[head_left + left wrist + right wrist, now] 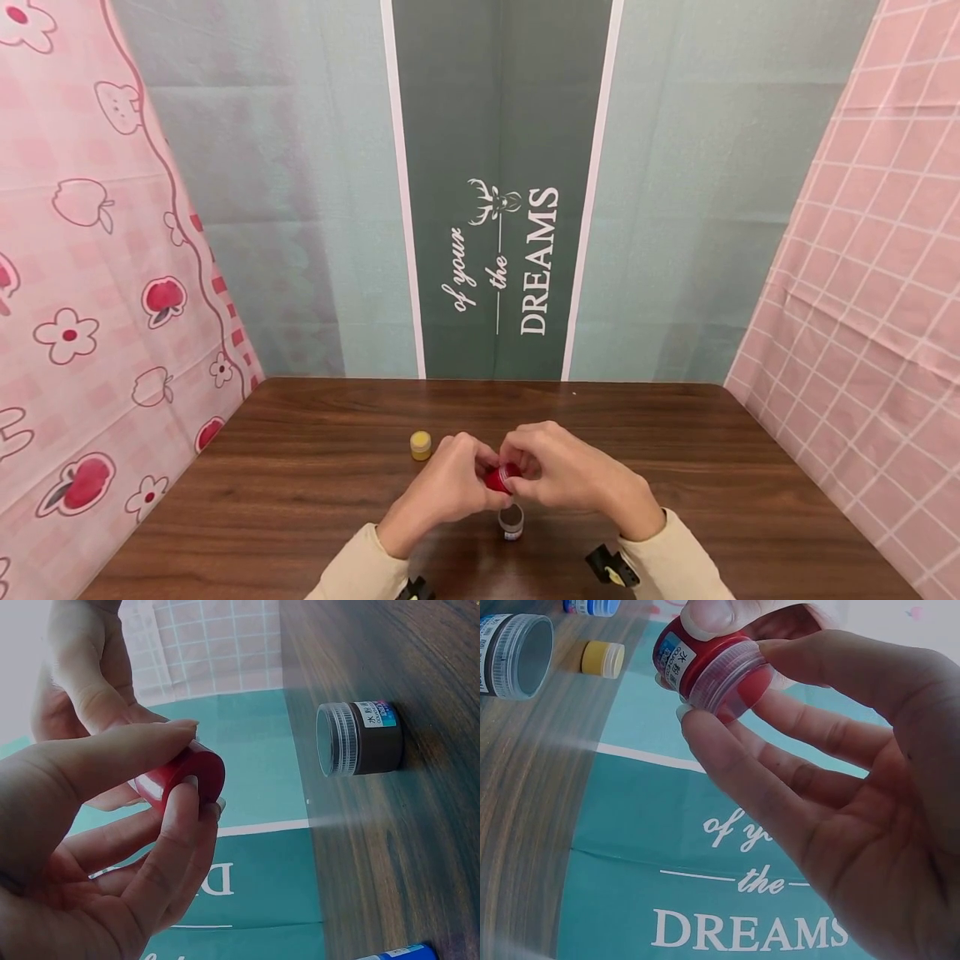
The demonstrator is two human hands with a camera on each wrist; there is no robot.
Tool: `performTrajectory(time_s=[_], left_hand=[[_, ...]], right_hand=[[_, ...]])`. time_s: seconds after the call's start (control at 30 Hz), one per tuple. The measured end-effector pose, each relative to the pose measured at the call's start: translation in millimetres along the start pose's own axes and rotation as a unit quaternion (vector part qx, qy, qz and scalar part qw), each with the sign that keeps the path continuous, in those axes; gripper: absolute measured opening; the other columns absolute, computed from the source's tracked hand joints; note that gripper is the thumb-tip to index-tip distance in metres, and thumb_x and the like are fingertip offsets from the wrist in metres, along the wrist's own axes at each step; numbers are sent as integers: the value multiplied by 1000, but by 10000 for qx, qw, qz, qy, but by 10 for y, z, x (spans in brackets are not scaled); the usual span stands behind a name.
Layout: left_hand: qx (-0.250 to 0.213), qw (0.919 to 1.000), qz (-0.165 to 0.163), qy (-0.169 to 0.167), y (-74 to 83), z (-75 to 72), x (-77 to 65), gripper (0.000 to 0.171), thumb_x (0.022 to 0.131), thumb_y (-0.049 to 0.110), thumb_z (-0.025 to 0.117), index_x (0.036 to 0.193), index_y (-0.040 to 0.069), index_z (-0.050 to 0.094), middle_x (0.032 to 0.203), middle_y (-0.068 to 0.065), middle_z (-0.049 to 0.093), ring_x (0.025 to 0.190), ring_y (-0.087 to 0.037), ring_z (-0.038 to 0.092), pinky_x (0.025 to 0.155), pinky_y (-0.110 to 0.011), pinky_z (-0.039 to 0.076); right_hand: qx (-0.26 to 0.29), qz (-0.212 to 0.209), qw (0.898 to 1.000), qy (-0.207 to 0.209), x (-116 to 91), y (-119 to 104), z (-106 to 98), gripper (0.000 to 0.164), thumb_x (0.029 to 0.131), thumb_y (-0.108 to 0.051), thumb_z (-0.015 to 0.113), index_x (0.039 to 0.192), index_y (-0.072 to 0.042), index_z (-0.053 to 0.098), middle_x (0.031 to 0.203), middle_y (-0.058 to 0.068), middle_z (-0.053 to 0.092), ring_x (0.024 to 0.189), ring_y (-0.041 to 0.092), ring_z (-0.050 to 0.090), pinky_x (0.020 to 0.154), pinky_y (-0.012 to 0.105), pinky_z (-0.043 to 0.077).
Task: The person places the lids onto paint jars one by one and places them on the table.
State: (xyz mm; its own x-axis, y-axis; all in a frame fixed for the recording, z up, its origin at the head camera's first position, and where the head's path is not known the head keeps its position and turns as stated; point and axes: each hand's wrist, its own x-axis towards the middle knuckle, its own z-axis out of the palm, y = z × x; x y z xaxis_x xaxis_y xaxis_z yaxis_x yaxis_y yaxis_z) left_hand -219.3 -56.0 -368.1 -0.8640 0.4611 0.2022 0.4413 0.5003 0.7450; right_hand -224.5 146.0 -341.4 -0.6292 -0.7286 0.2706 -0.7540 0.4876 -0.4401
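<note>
A small red paint jar [501, 477] with a clear ribbed lid [724, 675] is held up over the table between both hands. My left hand [453, 479] grips its red body, with thumb and fingertips round the base end in the left wrist view. From the other side, my right hand [566, 471] pinches the lid with thumb and fingertips. The jar lies tilted on its side, and its label [676, 660] faces the right wrist camera. Just below the hands, a dark paint jar [379, 742] with a clear lid stands upright on the table.
A yellow paint jar [421, 446] stands on the wooden table [315, 500] beyond my left hand. Part of a blue jar [592, 607] shows at the top edge of the right wrist view. Printed cloths hang behind the table and at both sides.
</note>
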Motion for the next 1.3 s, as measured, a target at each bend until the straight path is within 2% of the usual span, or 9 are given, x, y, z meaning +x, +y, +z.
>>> performTrajectory(time_s=[0.17,0.37,0.53,0.7,0.97,1.3], left_hand=[[-27,10000,-45,-30,1,6,-4,17,73,11,91,86,8,81,78,0,79,64,-2,64,59,-17,54],[3,10000,-22,-16,-4,-1,-4,19,73,12,91,89,7,81,80,-1,79,65,-1,65,59,-17,55],[22,10000,0,1,-6,-5,5,18,72,11,91,87,7,80,79,0,79,64,-1,64,58,-18,54],[-82,10000,-49,-28,-3,-8,5,18,73,11,92,86,8,80,78,0,78,63,-1,65,58,-18,54],[-75,10000,-49,-20,-2,-5,3,17,72,10,91,83,8,79,76,0,78,63,0,66,57,-18,54],[-53,10000,-52,-31,-9,-13,11,16,73,10,91,83,9,79,76,0,78,63,-1,66,57,-18,54]], right_hand=[[63,115,9999,-46,3,-5,9,10,90,-9,75,90,-17,69,83,-10,68,73,-4,58,70,20,57],[-70,0,10000,24,-5,9,-8,10,89,-9,76,94,-16,70,86,-9,67,76,1,61,72,19,57],[-2,-298,9995,86,-25,23,-40,20,84,-4,79,99,-14,70,93,-4,68,85,5,65,79,23,59],[-43,-623,9980,125,-17,35,-43,27,79,3,81,96,-14,69,91,-2,65,87,6,63,84,21,59],[-30,-599,9982,-41,0,30,-22,28,79,8,78,97,-12,68,92,-1,65,87,6,63,81,16,57],[68,-657,9978,-56,4,31,-18,28,79,9,79,97,-10,69,93,1,65,88,6,65,81,15,57]])
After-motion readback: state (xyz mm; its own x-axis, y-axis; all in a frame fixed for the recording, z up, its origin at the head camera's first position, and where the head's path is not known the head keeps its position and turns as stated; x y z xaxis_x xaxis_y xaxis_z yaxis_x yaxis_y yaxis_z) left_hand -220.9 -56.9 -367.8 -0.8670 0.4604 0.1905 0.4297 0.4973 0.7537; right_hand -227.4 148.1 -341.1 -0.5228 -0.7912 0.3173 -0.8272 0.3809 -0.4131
